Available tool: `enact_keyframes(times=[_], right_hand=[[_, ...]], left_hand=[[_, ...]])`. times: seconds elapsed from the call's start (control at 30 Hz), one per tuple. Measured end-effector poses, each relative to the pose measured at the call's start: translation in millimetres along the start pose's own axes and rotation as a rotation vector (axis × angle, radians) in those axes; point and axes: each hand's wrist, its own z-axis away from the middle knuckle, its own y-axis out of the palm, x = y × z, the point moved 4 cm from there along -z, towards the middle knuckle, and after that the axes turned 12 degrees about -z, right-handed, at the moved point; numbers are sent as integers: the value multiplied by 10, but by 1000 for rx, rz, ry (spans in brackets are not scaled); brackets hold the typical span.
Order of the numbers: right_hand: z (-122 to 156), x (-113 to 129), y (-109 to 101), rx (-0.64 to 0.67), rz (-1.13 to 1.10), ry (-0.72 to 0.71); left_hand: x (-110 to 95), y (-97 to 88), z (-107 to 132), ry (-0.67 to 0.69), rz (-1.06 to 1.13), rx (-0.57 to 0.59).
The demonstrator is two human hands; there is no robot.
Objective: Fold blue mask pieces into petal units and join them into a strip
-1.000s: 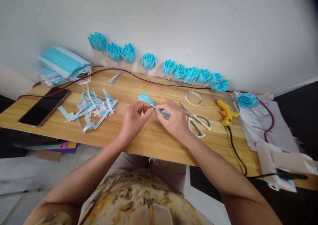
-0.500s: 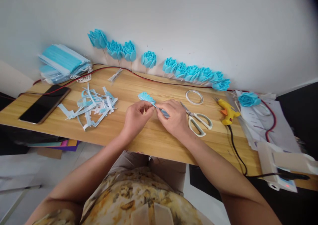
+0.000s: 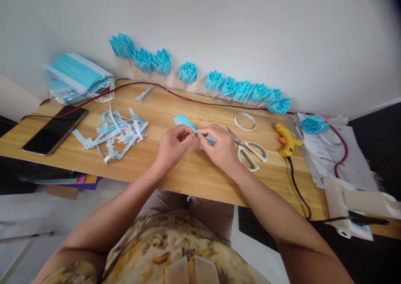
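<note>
Both my hands meet over the middle of the wooden table (image 3: 194,175). My left hand (image 3: 173,147) and my right hand (image 3: 220,147) pinch a folded blue mask strip (image 3: 184,121) between their fingertips. One end of the strip fans out above my left hand; the other end shows between my right fingers. Both hands are closed on it, just above the tabletop.
Cut blue and white mask strips (image 3: 114,134) lie left. A phone (image 3: 54,129) and mask stack (image 3: 77,77) sit far left. Scissors (image 3: 250,149), a tape ring (image 3: 244,121) and a yellow glue gun (image 3: 287,140) lie right. Blue paper roses (image 3: 241,91) line the wall.
My hands stay pinched on the strip and have shifted very slightly up the table. The view tilted a little; nothing else moved.
</note>
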Motion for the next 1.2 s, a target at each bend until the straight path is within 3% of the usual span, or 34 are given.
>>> enact_keyframes(times=[0.27,0.53,0.87,1.2], right_hand=[[-16,-63,-25,-16,-261,226],[-7,-25,-18,-16,-119,94],[-4,-12,-12,-18,-62,12],[-12,-185,16,6,-444,362]], left_hand=[[-40,-24,16,-2,33,9],[23,-3,7,-23,21,-27],[37,29,-18,-69,138,9],[77,37,-50,-71,200,45]])
